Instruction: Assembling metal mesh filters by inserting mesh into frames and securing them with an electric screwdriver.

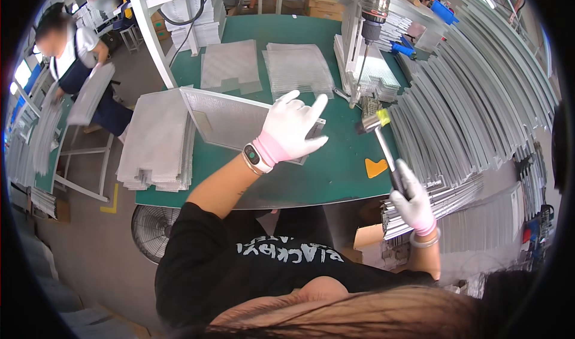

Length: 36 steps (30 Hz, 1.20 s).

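My left hand [290, 128], in a white glove with a pink cuff, is over a framed mesh panel [224, 118]. Its fingers are spread, with nothing held in them; whether the hand touches the panel cannot be made out. The panel has a pale metal frame and stands tilted on the green tabletop [335, 183]. At the right, my gloved right hand [412, 204] is closed around the dark grip of a hammer [384, 147]. The hammer's head, with a yellow part on it, is raised near a small metal block [371, 106] under a power screwdriver [371, 30].
Mesh sheets lie in stacks at left [157, 138] and at the back [297, 69]. Long metal frame strips [473, 99] fill the right side. An orange piece [375, 168] lies near the hammer. A floor fan [153, 231] stands below; a co-worker [78, 69] carries sheets at far left.
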Tool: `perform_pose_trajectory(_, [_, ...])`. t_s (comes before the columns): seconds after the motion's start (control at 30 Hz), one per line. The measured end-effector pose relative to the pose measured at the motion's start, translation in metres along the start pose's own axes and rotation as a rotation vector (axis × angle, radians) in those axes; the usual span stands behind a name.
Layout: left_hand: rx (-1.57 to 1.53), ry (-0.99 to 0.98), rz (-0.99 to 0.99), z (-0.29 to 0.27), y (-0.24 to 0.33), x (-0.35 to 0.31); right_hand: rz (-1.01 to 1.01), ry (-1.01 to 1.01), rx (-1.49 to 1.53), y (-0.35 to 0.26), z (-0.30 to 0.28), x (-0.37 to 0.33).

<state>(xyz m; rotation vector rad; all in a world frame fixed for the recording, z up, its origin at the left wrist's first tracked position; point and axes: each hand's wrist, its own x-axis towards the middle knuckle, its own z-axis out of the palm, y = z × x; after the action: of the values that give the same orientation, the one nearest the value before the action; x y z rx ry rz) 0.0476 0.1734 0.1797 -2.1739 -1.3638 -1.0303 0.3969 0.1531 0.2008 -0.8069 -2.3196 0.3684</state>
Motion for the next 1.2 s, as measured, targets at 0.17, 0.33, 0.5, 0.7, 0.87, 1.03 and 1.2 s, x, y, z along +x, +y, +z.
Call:
perform_pose_trajectory(0.17, [0.111, 0.219, -0.116, 0.024, 0.008, -0.001, -0.103, 0.071, 0.067, -0.014, -0.04, 0.027])
perform_pose_trajectory(0.33, [0.124, 0.222, -0.148, 0.028, 0.011, 0.004, -0.263, 0.06, -0.301, -0.017, -0.002, 0.044])
perform_pose_trajectory(0.5, [0.095, 0.215, -0.147, 0.029, 0.006, 0.0, -0.103, 0.01, -0.289, -0.031, -0.006, 0.056])
perform_pose_trajectory(0.7, [0.099, 0.207, -0.169, 0.027, 0.01, 0.005, -0.156, 0.028, -0.378, -0.021, 0.014, 0.044])
perform_pose_trajectory(0.87, [0.075, 0.196, -0.169, 0.027, 0.006, 0.002, 0.303, -0.255, -0.019, -0.003, 0.034, 0.034])
perform_pose_trajectory(1.03, [0.028, 0.208, -0.114, 0.021, 0.01, -0.002, 0.444, -0.402, -0.175, 0.075, 0.104, 0.004])
perform_pose_trajectory(1.2, [0.013, 0.267, -0.082, 0.022, 0.015, -0.005, -0.184, 0.31, -0.372, 0.075, 0.097, 0.1])
